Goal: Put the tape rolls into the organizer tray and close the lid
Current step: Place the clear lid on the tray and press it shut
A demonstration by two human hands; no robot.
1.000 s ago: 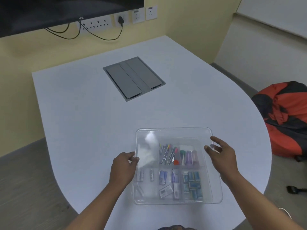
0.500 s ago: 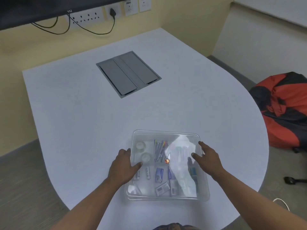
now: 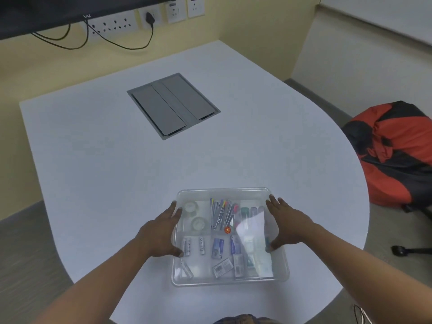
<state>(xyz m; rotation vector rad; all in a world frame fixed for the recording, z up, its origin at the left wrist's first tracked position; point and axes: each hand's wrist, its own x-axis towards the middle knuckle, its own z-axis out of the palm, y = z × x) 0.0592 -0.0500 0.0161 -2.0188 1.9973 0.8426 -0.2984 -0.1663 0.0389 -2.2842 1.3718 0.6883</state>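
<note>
A clear plastic organizer tray (image 3: 230,281) sits on the white table near me, with its clear lid (image 3: 224,191) lying flat on top. Two clear tape rolls (image 3: 190,207) (image 3: 199,223) lie in the tray's far-left compartment, seen through the lid. Pens, batteries and small packets fill the other compartments. My left hand (image 3: 159,232) grips the lid's left edge, fingers on top and thumb at the side. At the opposite edge my right hand (image 3: 287,225) holds on the same way.
A grey cable hatch (image 3: 174,105) is set into the table further back. Wall sockets (image 3: 112,25) with black cables run behind the table. A red and black beanbag (image 3: 392,155) lies on the floor right of the rounded table edge.
The lid was held tilted above the tray; both hands have lowered it until it lies flat on the tray. The hands now sit at its left and right edges.
</note>
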